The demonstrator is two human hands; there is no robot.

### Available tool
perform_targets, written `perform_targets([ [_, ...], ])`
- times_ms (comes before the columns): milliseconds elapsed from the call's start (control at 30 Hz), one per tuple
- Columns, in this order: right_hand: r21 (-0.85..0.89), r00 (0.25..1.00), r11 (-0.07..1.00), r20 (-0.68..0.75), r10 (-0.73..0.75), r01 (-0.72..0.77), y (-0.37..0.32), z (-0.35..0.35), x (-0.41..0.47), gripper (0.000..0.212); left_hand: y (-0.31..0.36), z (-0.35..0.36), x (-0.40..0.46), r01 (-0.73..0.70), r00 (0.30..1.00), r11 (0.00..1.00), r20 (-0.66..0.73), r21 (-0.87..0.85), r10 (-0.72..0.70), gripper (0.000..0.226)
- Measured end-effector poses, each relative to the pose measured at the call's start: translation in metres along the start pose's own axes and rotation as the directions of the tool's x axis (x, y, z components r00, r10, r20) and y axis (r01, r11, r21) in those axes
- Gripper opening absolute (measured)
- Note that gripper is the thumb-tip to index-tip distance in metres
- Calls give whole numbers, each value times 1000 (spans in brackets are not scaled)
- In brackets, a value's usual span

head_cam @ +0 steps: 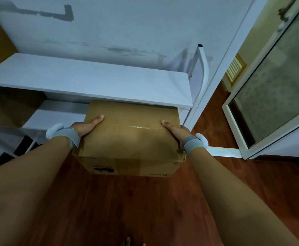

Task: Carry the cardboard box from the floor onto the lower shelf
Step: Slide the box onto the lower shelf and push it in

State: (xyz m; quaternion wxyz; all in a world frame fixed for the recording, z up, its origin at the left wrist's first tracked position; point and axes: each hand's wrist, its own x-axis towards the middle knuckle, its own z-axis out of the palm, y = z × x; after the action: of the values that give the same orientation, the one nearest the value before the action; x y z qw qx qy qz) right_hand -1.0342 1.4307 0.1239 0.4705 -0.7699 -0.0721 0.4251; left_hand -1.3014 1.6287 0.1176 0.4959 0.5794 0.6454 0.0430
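A brown cardboard box (131, 137), taped along its top, is held off the red wooden floor in front of me. My left hand (84, 127) grips its left side with the thumb lying on the top. My right hand (176, 130) grips the right side the same way. Both wrists wear grey bands. The box's far edge sits just under the front lip of the white upper shelf board (92, 80). The lower shelf (56, 112) shows as a white surface to the left of the box, beneath the upper board.
A white metal shelf frame post (203, 68) rises at the right end of the shelves. Another cardboard box (8, 107) fills the left part of the lower level. A white-framed glass door (269, 96) stands open to the right. The wall is right behind the shelves.
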Motion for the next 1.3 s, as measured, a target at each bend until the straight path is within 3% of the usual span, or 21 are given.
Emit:
perform_targets([
  [500,-48,997,999,-77,-21,17,-31,9,44,101,40,1,48,-19,999,999,43,47,17,140],
  [767,-41,996,999,-86,-6,2,-34,16,57,100,47,7,73,-3,1000,999,10,50,3,124],
  [967,-67,995,997,-98,-32,26,-34,15,67,98,50,11,82,-16,1000,997,-15,71,17,127],
  [1167,-91,994,996,-109,-19,9,-32,16,69,102,43,0,79,-23,971,991,240,128,-9,144],
  [1300,-112,993,994,-117,-19,6,-30,17,69,104,35,3,75,-67,984,995,167,79,53,145],
])
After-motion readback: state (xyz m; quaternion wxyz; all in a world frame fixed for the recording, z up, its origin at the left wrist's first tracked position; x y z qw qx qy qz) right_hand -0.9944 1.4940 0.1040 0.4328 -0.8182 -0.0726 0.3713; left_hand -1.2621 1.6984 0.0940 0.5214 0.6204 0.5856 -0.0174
